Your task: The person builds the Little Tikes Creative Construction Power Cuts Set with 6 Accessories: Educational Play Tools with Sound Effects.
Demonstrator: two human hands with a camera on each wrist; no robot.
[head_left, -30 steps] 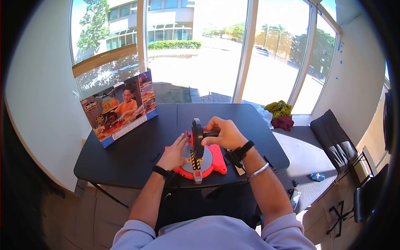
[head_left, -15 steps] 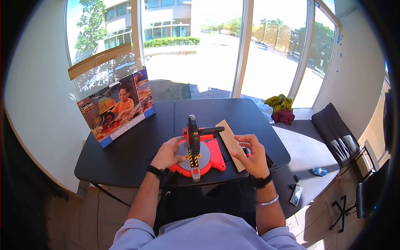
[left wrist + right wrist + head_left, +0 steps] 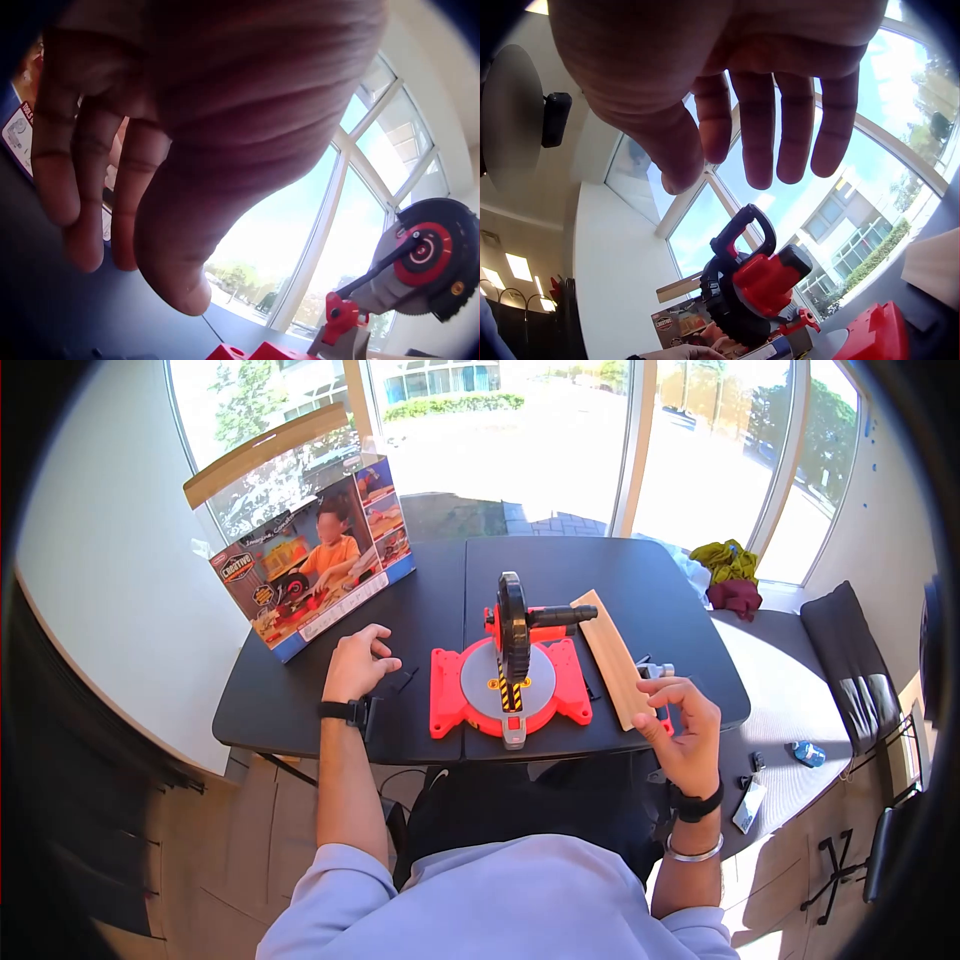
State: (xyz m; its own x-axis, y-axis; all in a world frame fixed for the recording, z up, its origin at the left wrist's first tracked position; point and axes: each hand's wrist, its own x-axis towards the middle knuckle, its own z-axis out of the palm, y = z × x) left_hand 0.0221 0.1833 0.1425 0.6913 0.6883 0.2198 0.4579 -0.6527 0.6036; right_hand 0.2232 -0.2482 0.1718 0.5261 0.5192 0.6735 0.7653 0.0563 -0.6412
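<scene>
A red and grey toy mitre saw [image 3: 572, 678] with a black round blade guard [image 3: 514, 625] stands on the table. My left hand [image 3: 358, 663] hovers left of its base, fingers loosely bent and holding nothing. In the left wrist view, the blade [image 3: 442, 259] shows off to the right of the thumb. A wooden board [image 3: 612, 660] lies slanted to the right of the saw. Over the board's near end is my right hand [image 3: 688, 738], its relaxed fingers apart. The right wrist view shows nothing in that palm, with the saw's black handle [image 3: 739, 225] beyond the fingers.
A large picture box [image 3: 330, 555] stands at the table's back left. A small red and grey item [image 3: 657, 671] sits beyond my right hand. Along the right runs a bench with crumpled clothes [image 3: 733, 597], a phone [image 3: 749, 805] and a blue bottle [image 3: 808, 753].
My right hand has gone from the saw's black side part to the wooden board's near end. My left hand has let go of the saw and moved left. The head view has tilted down.
</scene>
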